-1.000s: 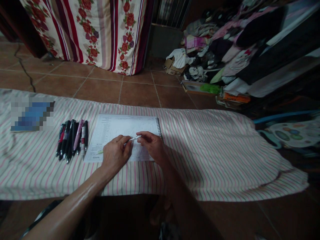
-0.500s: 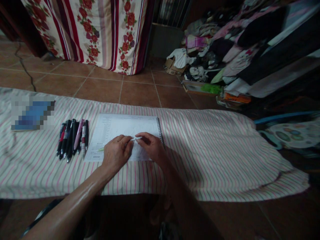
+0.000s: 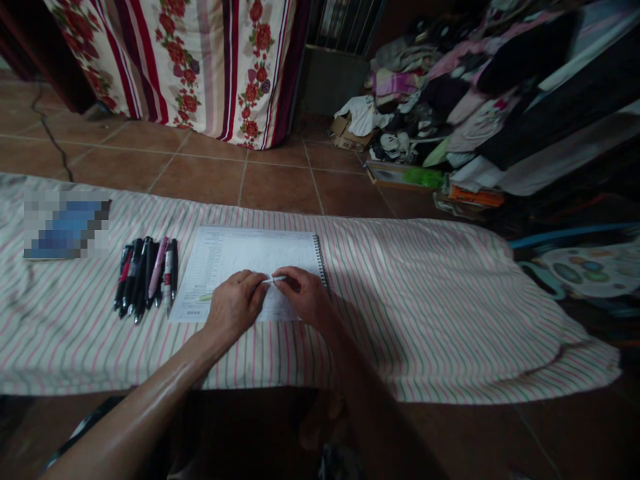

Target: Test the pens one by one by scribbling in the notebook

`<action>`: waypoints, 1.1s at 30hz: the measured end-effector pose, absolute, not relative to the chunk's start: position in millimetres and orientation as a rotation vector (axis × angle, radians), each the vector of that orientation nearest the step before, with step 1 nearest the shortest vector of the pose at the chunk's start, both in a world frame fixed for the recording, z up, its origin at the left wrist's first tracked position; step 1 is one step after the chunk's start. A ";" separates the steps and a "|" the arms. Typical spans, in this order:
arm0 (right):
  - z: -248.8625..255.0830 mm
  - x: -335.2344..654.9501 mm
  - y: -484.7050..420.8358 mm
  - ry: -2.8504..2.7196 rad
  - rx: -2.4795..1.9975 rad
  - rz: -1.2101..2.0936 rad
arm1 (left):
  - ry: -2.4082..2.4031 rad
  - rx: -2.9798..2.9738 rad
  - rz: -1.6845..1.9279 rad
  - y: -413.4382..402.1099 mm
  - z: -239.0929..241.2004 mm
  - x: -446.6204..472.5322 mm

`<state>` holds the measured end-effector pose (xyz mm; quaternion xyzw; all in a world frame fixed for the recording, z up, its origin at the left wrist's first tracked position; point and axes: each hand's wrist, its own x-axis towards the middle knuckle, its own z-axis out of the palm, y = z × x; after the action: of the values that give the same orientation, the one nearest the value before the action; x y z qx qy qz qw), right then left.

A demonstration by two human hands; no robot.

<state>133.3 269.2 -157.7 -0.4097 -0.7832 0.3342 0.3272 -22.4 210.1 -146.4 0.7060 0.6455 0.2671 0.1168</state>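
Both hands meet above a spiral notebook (image 3: 250, 247) with a printed white page. My left hand (image 3: 236, 299) is closed, its thumb and fingertips pinching one end of a slim white pen-like piece (image 3: 273, 279). My right hand (image 3: 304, 292) pinches the other end of that piece between thumb and fingers. Its exact kind is too small to make out, and the fingers cover both ends. A pale green slender thing (image 3: 205, 297) shows on the page just left of my left hand; whether the hand touches it I cannot tell.
Several pens (image 3: 145, 277), mostly black with a pink one, lie side by side left of the notebook. A blurred blue item (image 3: 67, 230) lies farther left. All rest on a striped cloth (image 3: 425, 300). Beyond the tiled floor stand a floral curtain (image 3: 210, 67) and piled clothes (image 3: 450, 93).
Almost nothing differs. Both hands keep their pinch on the white piece, with only a very slight shift to the right.
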 end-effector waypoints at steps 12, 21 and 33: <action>-157.1 134.0 268.1 -2.054 -1.085 0.898 | 1.892 2.095 0.794 211.0 -147.4 -21.9; -153.1 133.1 267.7 -2.060 -1.081 0.905 | 1.901 2.081 0.779 209.9 -146.9 -22.2; -153.0 133.1 267.5 -2.079 -1.086 0.945 | 1.828 2.029 0.839 209.1 -146.9 -24.6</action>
<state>133.1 267.5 -153.0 -0.4096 -0.7837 0.3565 0.3016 -24.6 209.1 -146.9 0.7031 0.6333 0.2907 0.1417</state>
